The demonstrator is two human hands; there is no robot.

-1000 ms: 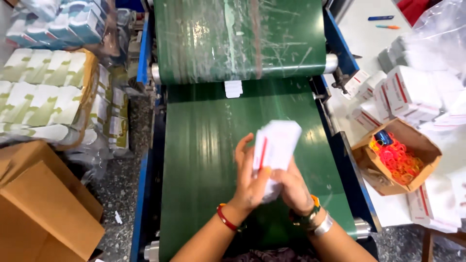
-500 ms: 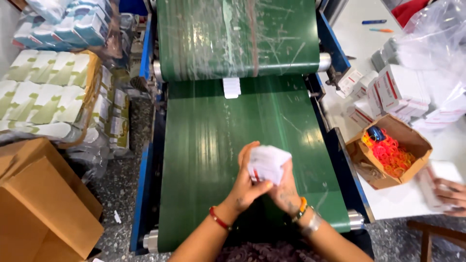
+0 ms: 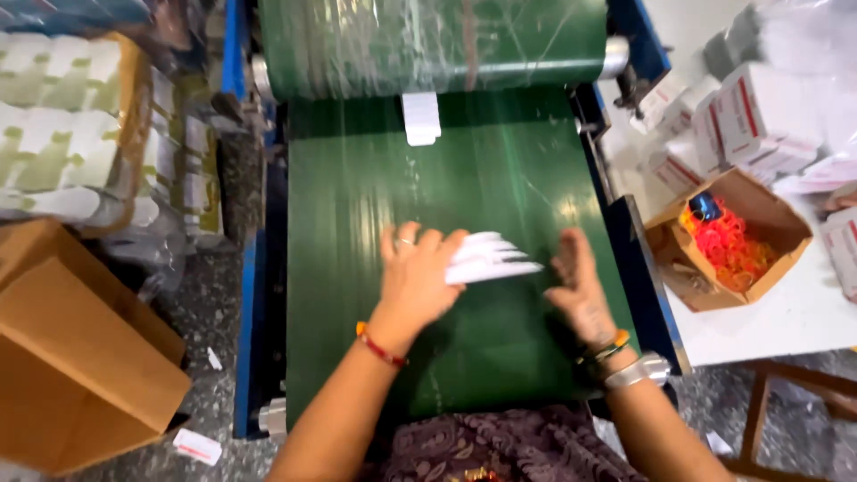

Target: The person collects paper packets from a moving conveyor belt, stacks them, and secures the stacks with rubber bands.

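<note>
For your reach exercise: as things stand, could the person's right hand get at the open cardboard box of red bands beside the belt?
Probably yes: the right hand lies on the green belt near its right edge, the open box sits just beyond, and nothing blocks the gap.

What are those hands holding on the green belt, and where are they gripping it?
The left hand presses on the near end of a fanned stack of white cards. The right hand rests open beside it, holding nothing.

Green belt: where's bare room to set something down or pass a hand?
Free: the green belt between the white packet near the roller and the hands. Crowded: mid-belt, where the left hand presses white packets beside the right hand; the side table holds cartons.
</note>
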